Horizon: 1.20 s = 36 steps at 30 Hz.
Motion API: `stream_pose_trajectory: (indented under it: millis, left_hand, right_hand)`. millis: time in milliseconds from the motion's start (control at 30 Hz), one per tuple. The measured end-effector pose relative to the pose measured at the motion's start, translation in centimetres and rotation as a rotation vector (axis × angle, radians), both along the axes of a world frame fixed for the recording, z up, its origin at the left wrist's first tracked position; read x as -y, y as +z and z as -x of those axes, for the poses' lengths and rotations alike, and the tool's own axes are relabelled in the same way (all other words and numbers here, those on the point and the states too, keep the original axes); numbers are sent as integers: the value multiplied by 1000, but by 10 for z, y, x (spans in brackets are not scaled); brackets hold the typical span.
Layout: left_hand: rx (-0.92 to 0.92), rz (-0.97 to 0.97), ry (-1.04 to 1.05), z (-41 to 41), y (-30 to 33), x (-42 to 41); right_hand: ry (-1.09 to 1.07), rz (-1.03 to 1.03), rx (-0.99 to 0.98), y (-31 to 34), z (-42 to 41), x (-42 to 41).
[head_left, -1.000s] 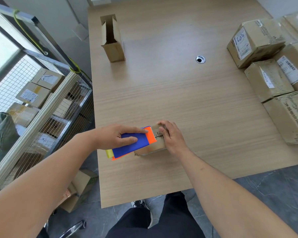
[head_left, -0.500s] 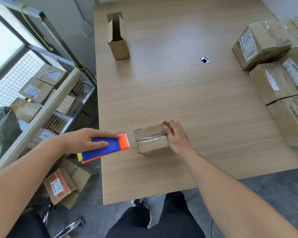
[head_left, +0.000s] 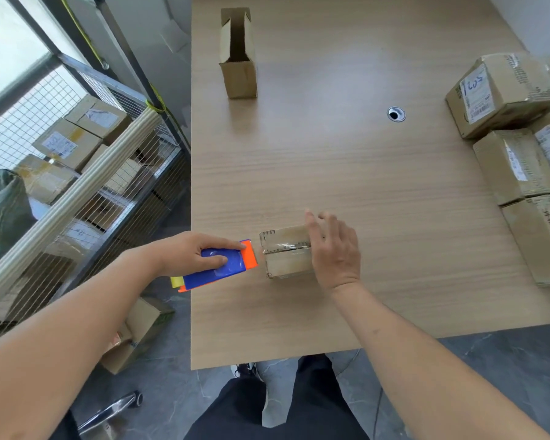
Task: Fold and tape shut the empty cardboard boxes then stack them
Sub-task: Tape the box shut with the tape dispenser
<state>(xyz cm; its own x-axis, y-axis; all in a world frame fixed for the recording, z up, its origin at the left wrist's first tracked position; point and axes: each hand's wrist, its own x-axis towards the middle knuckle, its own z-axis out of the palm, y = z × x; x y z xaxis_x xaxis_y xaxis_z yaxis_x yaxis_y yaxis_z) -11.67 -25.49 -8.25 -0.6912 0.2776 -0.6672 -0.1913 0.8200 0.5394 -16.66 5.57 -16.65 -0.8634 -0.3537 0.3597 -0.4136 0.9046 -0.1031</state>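
Observation:
A small cardboard box (head_left: 285, 254) lies near the table's front edge, with clear tape across its top seam. My left hand (head_left: 188, 252) grips a blue and orange tape dispenser (head_left: 223, 269) flat on the table, its orange end just left of the box. My right hand (head_left: 335, 249) is at the box's right end with fingers straightened and blurred; I cannot tell whether they touch the box. An untaped box (head_left: 238, 58) stands upright at the far left of the table, flaps up.
Several taped boxes (head_left: 502, 93) are piled along the right edge of the wooden table (head_left: 362, 185). A cable hole (head_left: 396, 114) sits mid-table. A wire cart (head_left: 77, 192) of parcels stands left of the table, with more boxes (head_left: 137, 335) on the floor.
My left hand drew the dispenser leftward off the box's top and down onto the table. My right hand's curled fingers let go of the box's end and straightened.

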Motion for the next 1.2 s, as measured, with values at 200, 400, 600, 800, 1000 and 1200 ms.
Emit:
stream_pose_trajectory:
  millis: [200,400,600,800,1000,1200]
  left_hand:
    - [-52,-36,27,-5,-12,-15]
    - [-43,-33,162,-7,-18,-19]
    - [39,73,163,-8,-22,-21]
    - [-122,46,168,-18,-16,-14]
    - [-195,-35,158,-36,-11,1]
    - [-370,-152,165,-45,-9,-1]
  right_hand:
    - [-175,26,532,18,-39,54]
    - [-148,-157,658,13,-42,61]
    - [-63,-214,613,11,-37,55]
    - [209,-230,645,23,-16,47]
    - [319,-110,577,32,-10,28]
    - [216,-101,416,12,-19,13]
